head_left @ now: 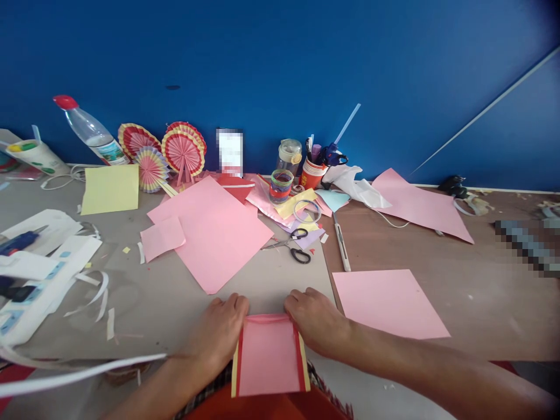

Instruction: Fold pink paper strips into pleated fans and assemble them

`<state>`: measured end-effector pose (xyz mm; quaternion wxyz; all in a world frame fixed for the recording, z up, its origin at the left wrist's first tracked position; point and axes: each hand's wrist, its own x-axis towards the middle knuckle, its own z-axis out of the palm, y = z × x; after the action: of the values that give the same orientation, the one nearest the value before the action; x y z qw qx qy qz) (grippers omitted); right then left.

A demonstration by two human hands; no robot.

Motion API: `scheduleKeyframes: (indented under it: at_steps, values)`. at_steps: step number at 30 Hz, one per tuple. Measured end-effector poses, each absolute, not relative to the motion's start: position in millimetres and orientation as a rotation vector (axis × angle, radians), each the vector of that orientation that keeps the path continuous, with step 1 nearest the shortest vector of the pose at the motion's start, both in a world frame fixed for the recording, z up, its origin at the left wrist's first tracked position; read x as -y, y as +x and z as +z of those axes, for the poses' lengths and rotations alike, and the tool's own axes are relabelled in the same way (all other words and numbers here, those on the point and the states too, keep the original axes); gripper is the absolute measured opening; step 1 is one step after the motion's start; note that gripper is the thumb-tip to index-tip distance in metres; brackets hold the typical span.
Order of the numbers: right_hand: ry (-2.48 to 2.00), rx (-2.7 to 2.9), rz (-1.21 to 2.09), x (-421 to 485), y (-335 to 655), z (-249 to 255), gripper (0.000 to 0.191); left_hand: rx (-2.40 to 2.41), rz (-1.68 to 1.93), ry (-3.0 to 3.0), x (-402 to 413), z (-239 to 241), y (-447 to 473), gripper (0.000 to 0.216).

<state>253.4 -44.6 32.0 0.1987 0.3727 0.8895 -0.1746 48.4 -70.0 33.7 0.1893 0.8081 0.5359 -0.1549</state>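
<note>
Head view: my fingers (234, 306) on both sides are curled tight over the far edge of the layered sheet (269, 359), low in the middle of the frame. My left hand (219, 329) clamps its upper left corner and my right hand (315, 321) its upper right corner. The fingertips are tucked under the knuckles, so I cannot see exactly how they pinch.

The layered sheet is pink on top, with red and yellow showing as strips down both long sides. It lies on the near edge of the table (175, 303), its lower end hanging toward my lap. Between my hands the far edge looks turned over into one narrow lip. As I judge it, that is the only fold made so far: the rest of the sheet down to its near end lies flat and uncreased, so nearly all the folding is left.

Just right of my right hand lies a loose pink sheet (389, 303). Above my hands, toward the middle of the frame, is a bigger pink sheet (214, 233), with scissors (295, 245) beside it. At the upper left, against the blue wall, stand pleated paper fans (184, 149) in the same pink, red and yellow, next to a yellow sheet (110, 188).
</note>
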Motion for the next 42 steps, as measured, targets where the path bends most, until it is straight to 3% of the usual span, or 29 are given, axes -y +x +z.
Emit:
scheduleKeyframes:
  at_steps: [4,7,9,14,17,23,26,33,42]
  values:
    - [1.304,-2.425,-0.682,42,260,27,0.030,-1.557,-0.346,2.257,67,39,48,0.023]
    - [1.371,-2.510,-0.658,26,264,33,0.024,-1.642,-0.263,2.401,55,45,50,0.022]
    - [1.377,-2.611,-0.498,8,266,47,0.016,-1.740,-0.112,2.538,41,52,54,0.023]
    - [1.603,-2.949,0.265,-25,270,95,0.019,-2.010,0.643,2.730,8,72,59,0.017]
    - [1.566,-3.069,0.385,-14,276,95,0.023,-1.931,0.743,2.778,15,70,57,0.018]
    - [1.209,-2.864,-0.190,41,282,30,0.023,-1.593,0.020,2.613,64,23,49,0.023]
    - [1.178,-2.728,-0.411,49,281,11,0.022,-1.569,-0.147,2.449,73,11,46,0.025]
    - [1.278,-2.640,-0.836,34,283,14,0.023,-1.439,-0.004,2.151,66,11,35,0.024]
    - [1.489,-2.435,-1.229,21,282,17,0.014,-1.363,0.070,2.241,69,2,29,0.028]
